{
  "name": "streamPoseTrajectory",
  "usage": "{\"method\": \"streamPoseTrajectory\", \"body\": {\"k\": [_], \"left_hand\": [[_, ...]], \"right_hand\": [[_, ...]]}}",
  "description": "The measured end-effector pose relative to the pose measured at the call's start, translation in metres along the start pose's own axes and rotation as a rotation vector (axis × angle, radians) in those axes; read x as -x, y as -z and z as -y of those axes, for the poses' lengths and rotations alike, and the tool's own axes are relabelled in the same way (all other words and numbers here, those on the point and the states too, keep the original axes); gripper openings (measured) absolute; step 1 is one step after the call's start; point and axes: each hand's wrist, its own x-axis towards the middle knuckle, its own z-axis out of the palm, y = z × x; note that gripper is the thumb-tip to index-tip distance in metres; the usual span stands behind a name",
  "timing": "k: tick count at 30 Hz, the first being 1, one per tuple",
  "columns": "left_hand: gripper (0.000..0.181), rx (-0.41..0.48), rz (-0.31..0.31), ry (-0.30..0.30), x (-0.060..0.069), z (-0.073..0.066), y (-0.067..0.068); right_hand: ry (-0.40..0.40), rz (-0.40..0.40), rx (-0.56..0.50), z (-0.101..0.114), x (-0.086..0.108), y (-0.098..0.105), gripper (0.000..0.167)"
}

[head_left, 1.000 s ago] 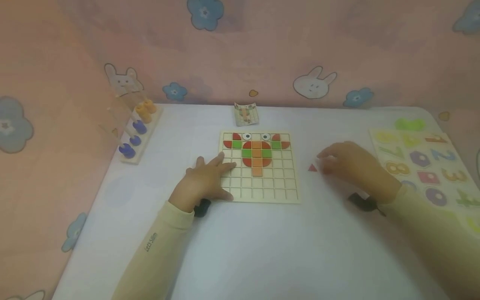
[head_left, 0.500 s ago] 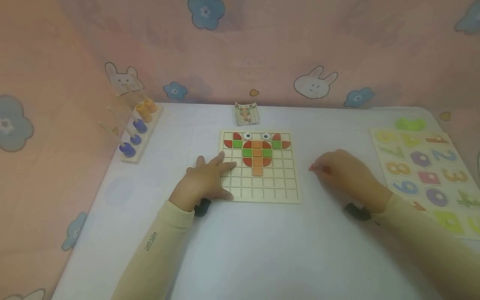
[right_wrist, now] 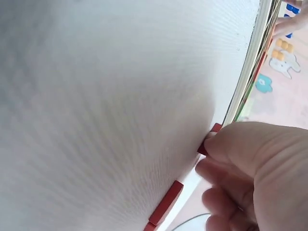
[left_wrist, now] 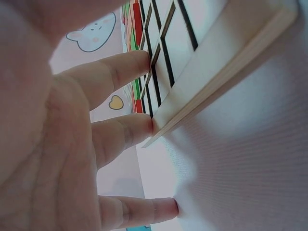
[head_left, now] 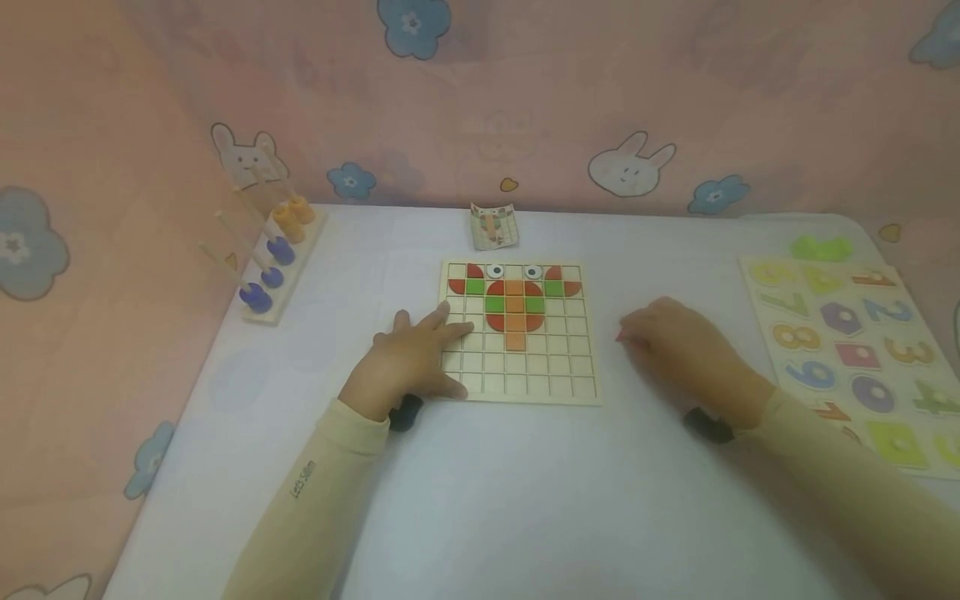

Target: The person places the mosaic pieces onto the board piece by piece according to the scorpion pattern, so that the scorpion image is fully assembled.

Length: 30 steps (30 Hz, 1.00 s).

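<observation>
My left hand is spread out, its fingers resting on the left edge of a wooden grid board. Red, green and orange pieces and two eye pieces form an animal-like figure on the board's upper half. To the right of the board, my right hand pinches a small red triangle piece between thumb and fingers, low over the white table. The right wrist view shows that red piece under the thumb, and another red block lying on the table; the hand hides it in the head view.
A small picture card stands behind the board. At the left is a peg stand with blue and orange beads. A number-and-shape puzzle board lies on the right, with a bright green piece at its far edge.
My right hand has come down and slightly left onto the red triangle piece, which lay loose on the table, and now pinches it. The left hand stays in place.
</observation>
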Motion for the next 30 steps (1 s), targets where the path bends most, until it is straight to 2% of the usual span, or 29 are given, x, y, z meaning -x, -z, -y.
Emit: {"method": "streamPoseTrajectory", "body": {"k": [5, 8, 11, 14, 16, 20, 24, 27, 30], "left_hand": [[0.099, -0.003, 0.002, -0.002, 0.0, 0.0, 0.001], [0.099, -0.002, 0.001, 0.002, 0.0, 0.001, 0.001], [0.099, 0.005, 0.003, 0.006, -0.001, 0.001, 0.001], [0.099, 0.009, 0.004, 0.011, -0.001, 0.001, 0.0], [0.099, 0.01, 0.006, 0.014, -0.001, 0.0, 0.0], [0.098, 0.013, 0.008, 0.012, 0.002, -0.002, 0.001], [0.098, 0.011, 0.007, 0.01, 0.004, -0.004, 0.003], [0.098, 0.002, 0.006, 0.011, 0.003, -0.003, 0.003], [0.098, -0.002, 0.005, 0.012, 0.002, -0.002, 0.002]], "right_hand": [[0.071, 0.002, -0.002, -0.004, -0.003, 0.001, 0.019], [0.093, 0.016, 0.037, -0.005, -0.009, 0.002, 0.014], [0.111, 0.017, 0.008, -0.002, -0.014, 0.003, 0.011], [0.139, 0.016, -0.044, 0.012, -0.021, 0.003, 0.006], [0.192, 0.024, -0.053, 0.028, -0.026, 0.001, 0.005], [0.337, 0.027, 0.0, 0.059, -0.03, -0.004, 0.008], [0.443, -0.039, 0.045, 0.077, -0.029, -0.008, 0.014], [0.469, -0.067, 0.083, 0.083, -0.031, -0.01, 0.014], [0.459, -0.044, 0.105, 0.085, -0.034, -0.011, 0.015]]}}
